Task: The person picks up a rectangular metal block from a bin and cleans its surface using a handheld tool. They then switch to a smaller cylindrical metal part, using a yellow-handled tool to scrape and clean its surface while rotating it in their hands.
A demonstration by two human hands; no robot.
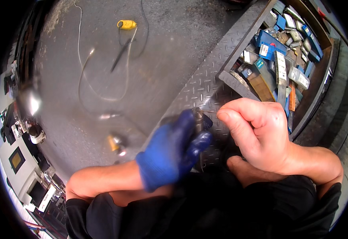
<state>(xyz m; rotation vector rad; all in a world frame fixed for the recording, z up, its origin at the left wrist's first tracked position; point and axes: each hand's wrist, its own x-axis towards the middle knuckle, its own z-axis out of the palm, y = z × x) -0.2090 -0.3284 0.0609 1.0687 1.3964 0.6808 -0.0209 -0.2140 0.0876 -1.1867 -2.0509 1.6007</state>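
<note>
My left hand (168,149), in a blue coated glove, is wrapped round a narrow metal cylinder (199,121) that stands roughly upright in front of my lap. The glove covers much of it, so I cannot tell its exact kind. Bare and closed in a pinch, my right hand (263,131) is just to the right. Between its thumb and forefinger sits a thin metal rod (210,111), which reaches left to the top of the cylinder. The rod's far tip is too small to make out.
At the upper right, an open tray (237,51) holds many small plastic cases and loose bits. A tread-plate step (202,79) runs beside it. On the grey surface lie a yellow tag (127,24), looped cables (127,79) and a blurred yellow-and-metal piece (113,142). Equipment (22,159) lines the left.
</note>
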